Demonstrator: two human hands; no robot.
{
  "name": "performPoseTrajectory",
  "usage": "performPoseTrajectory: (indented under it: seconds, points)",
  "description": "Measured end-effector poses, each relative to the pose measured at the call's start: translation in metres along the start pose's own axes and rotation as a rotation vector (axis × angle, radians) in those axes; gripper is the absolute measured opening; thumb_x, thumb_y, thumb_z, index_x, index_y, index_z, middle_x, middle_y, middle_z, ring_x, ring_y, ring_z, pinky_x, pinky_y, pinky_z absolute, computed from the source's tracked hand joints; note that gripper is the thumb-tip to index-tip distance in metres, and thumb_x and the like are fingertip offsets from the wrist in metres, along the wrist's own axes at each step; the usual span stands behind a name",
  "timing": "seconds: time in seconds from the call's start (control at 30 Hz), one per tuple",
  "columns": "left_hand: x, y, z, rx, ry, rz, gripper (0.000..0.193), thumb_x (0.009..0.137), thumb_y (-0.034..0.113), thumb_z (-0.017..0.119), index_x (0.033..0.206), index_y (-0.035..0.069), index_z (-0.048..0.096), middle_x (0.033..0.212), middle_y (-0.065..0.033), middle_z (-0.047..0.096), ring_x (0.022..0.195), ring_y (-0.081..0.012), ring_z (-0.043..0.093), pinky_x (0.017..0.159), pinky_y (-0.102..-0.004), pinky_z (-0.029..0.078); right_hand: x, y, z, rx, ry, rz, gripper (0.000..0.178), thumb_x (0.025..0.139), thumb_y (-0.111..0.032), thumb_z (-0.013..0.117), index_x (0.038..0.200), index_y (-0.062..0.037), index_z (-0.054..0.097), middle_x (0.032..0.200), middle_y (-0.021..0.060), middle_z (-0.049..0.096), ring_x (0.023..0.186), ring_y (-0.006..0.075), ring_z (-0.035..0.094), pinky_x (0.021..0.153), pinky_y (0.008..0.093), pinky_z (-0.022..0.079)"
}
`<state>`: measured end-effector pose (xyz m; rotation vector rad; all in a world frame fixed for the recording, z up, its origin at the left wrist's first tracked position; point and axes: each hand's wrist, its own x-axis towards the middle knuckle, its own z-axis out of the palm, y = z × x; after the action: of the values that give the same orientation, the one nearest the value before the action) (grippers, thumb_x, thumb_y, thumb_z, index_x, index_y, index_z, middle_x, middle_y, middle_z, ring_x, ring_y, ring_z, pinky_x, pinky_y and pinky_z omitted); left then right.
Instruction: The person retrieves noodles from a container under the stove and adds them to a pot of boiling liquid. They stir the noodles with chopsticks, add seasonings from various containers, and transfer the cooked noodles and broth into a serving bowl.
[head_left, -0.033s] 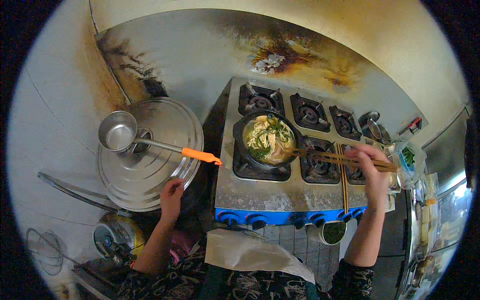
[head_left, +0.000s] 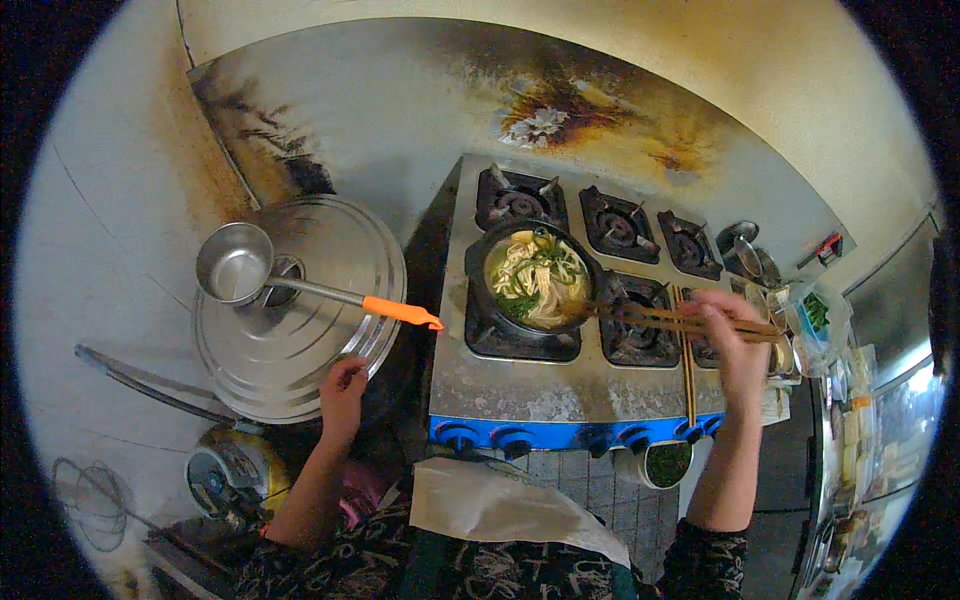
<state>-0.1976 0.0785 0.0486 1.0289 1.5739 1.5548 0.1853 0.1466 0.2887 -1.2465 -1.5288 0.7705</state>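
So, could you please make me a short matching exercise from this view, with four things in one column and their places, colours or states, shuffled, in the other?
Things:
1. Ladle
2. Black pot
3. Right hand
4. Front panel of the stove

Places, colours, states:
A. Holding long chopsticks
B. Blue, with knobs along it
C. Lying across the large round lid
D. On the stove, with noodles and greens inside

Pairs: 1-C, 2-D, 3-A, 4-B
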Motion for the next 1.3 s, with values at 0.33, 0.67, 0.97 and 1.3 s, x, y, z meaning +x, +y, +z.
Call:
performPoseTrajectory:
  seconds: [0.33,0.67,0.97,1.3]
  points:
    - [0.004,0.012,0.002,0.027,-0.026,-0.055,0.016,0.076,0.004,0.053,0.092,0.002,0.056,0.075,0.0011,0.051,0.067,-0.0065,0.045,0.061,-0.0194,0.037,-0.001,0.001,0.002,0.003,-0.027,-0.001,0.018,0.079,-0.011,0.051,0.091,0.0012,0.056,0.084,0.013,0.061,0.076,0.0181,0.058,0.065,0.0279,0.047]
    - [0.005,0.005,0.006,-0.031,-0.046,-0.062,0.017,0.077,0.005,0.053,0.093,0.002,0.056,0.074,0.0012,0.051,0.066,-0.0058,0.044,0.06,-0.0186,0.036,0.003,0.022,0.023,-0.003,-0.066,0.03,0.016,0.079,-0.009,0.053,0.091,0.0005,0.058,0.084,0.0098,0.061,0.08,0.0145,0.057,0.069,0.0245,0.046]
    - [0.001,-0.004,-0.006,-0.013,-0.002,-0.119,0.015,0.076,0.005,0.053,0.091,0.003,0.057,0.074,0.0015,0.051,0.066,-0.006,0.044,0.059,-0.0188,0.036,0.0,-0.005,0.001,-0.002,0.038,-0.019,0.017,0.081,-0.011,0.05,0.092,0.0003,0.057,0.084,0.0106,0.061,0.078,0.015,0.058,0.066,0.026,0.046]
    - [-0.004,0.019,0.012,0.007,-0.052,-0.113,0.015,0.077,0.007,0.054,0.091,0.003,0.057,0.074,0.0019,0.051,0.064,-0.0054,0.043,0.057,-0.0189,0.035,-0.015,0.007,-0.004,0.089,-0.041,-0.003,0.016,0.08,-0.009,0.052,0.091,0.0005,0.057,0.083,0.0111,0.061,0.076,0.0157,0.058,0.067,0.0271,0.047]
